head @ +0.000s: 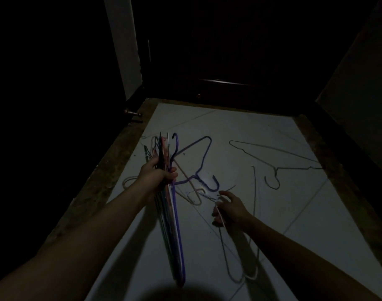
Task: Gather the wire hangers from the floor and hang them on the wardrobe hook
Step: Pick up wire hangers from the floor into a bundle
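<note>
On the pale tiled floor (240, 131), the right hand (230, 210) curls its fingers round a thin pale hanger (223, 227), while the left hand (157, 177) grips an upright bundle (171, 213) of gathered hangers. Best lift the pale one by its neck and slide it hook-first into the bundle, hooks aligned. A purple hanger (198, 161) lies just beside, overlapping others, so tangling seems likely. A grey hanger (274, 161) lies apart, to the right. No wardrobe hook shows in the dark.
</note>
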Demonstrator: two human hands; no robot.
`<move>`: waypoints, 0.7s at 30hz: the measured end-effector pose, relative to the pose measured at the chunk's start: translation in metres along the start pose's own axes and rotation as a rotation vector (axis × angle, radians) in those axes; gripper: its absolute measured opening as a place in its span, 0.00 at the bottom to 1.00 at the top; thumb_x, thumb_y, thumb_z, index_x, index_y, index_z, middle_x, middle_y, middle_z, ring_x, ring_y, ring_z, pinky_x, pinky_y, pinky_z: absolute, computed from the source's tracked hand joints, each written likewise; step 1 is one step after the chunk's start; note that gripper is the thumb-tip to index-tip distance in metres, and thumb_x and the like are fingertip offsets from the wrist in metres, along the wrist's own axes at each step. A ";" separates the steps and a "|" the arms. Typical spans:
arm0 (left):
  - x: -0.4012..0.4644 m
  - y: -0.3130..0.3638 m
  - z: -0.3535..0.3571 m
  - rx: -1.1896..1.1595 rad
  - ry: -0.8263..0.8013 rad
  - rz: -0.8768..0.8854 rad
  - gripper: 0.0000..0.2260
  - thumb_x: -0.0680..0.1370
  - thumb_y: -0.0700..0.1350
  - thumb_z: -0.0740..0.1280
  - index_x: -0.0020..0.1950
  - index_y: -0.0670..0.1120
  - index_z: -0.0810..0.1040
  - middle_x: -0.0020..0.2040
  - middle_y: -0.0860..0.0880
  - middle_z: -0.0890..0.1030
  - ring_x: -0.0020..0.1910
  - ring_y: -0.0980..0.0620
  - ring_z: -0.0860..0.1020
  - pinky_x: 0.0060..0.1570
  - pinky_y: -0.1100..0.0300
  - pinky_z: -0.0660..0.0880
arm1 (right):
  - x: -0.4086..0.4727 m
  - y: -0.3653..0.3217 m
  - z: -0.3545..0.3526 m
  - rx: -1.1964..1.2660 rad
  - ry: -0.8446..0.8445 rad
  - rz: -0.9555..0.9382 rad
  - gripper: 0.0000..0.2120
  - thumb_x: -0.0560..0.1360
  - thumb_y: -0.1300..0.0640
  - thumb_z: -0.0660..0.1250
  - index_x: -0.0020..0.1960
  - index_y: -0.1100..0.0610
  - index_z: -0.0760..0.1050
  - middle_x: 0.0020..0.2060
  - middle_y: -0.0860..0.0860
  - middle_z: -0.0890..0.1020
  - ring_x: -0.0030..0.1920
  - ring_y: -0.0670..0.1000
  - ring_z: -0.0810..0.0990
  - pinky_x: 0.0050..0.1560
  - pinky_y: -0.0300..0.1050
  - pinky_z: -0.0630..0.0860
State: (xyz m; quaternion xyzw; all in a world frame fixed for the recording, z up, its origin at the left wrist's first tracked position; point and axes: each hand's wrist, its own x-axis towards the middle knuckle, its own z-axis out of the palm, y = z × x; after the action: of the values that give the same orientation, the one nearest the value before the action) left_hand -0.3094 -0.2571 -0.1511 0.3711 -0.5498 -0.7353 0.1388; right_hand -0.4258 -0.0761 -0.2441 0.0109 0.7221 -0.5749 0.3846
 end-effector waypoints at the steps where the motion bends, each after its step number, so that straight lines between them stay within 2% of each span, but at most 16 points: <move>1: 0.000 0.000 0.001 0.005 0.002 0.001 0.27 0.72 0.23 0.62 0.68 0.41 0.69 0.57 0.39 0.78 0.56 0.43 0.78 0.48 0.56 0.77 | 0.001 0.000 0.001 0.006 -0.022 0.006 0.18 0.78 0.68 0.58 0.65 0.55 0.65 0.33 0.62 0.73 0.28 0.56 0.72 0.24 0.43 0.73; 5: 0.000 -0.002 0.006 0.059 -0.014 0.014 0.28 0.71 0.23 0.63 0.70 0.40 0.68 0.60 0.38 0.77 0.56 0.44 0.78 0.47 0.57 0.77 | -0.001 0.003 0.005 -0.068 -0.106 0.032 0.17 0.77 0.70 0.60 0.64 0.59 0.65 0.34 0.62 0.74 0.31 0.57 0.75 0.26 0.45 0.77; 9: -0.001 -0.004 0.007 0.058 -0.026 -0.019 0.27 0.72 0.22 0.61 0.69 0.39 0.68 0.59 0.37 0.77 0.53 0.44 0.78 0.43 0.60 0.78 | -0.003 0.007 0.014 -0.033 -0.044 0.033 0.06 0.77 0.72 0.58 0.51 0.64 0.67 0.33 0.62 0.73 0.28 0.57 0.77 0.23 0.47 0.78; 13: 0.001 -0.005 0.007 0.048 -0.030 -0.034 0.28 0.72 0.21 0.60 0.69 0.41 0.68 0.59 0.38 0.77 0.54 0.43 0.78 0.42 0.60 0.77 | 0.001 0.009 0.022 0.005 0.041 0.044 0.10 0.76 0.74 0.58 0.37 0.67 0.69 0.32 0.64 0.73 0.26 0.56 0.78 0.20 0.47 0.77; 16: 0.000 -0.006 0.008 0.052 -0.036 -0.033 0.30 0.72 0.22 0.60 0.72 0.42 0.66 0.62 0.38 0.76 0.56 0.44 0.77 0.40 0.61 0.77 | 0.006 0.013 0.025 0.083 0.125 0.107 0.11 0.77 0.73 0.56 0.37 0.69 0.70 0.32 0.66 0.74 0.30 0.60 0.77 0.18 0.49 0.76; 18: 0.000 -0.007 0.007 0.076 -0.038 -0.029 0.30 0.72 0.23 0.62 0.72 0.42 0.66 0.63 0.39 0.75 0.54 0.46 0.77 0.35 0.63 0.77 | 0.011 0.019 0.024 0.098 0.160 0.134 0.09 0.77 0.72 0.57 0.39 0.70 0.71 0.33 0.67 0.76 0.30 0.60 0.77 0.24 0.50 0.79; 19: 0.000 -0.008 0.007 0.087 -0.038 -0.026 0.29 0.72 0.23 0.63 0.71 0.42 0.67 0.64 0.39 0.75 0.53 0.47 0.78 0.33 0.65 0.77 | 0.013 0.020 0.024 0.079 0.168 0.144 0.07 0.77 0.70 0.57 0.41 0.69 0.71 0.35 0.65 0.77 0.30 0.58 0.78 0.27 0.48 0.80; 21: 0.000 -0.009 0.006 0.105 -0.041 -0.022 0.28 0.72 0.25 0.64 0.70 0.42 0.69 0.63 0.40 0.76 0.52 0.49 0.78 0.33 0.64 0.77 | 0.014 0.019 0.024 0.078 0.188 0.133 0.05 0.77 0.69 0.57 0.45 0.68 0.71 0.35 0.62 0.78 0.27 0.54 0.78 0.28 0.42 0.78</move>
State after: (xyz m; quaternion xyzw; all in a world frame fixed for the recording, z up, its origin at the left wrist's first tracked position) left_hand -0.3117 -0.2495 -0.1582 0.3686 -0.5863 -0.7144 0.0997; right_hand -0.4137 -0.0955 -0.2685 0.1275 0.7300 -0.5721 0.3515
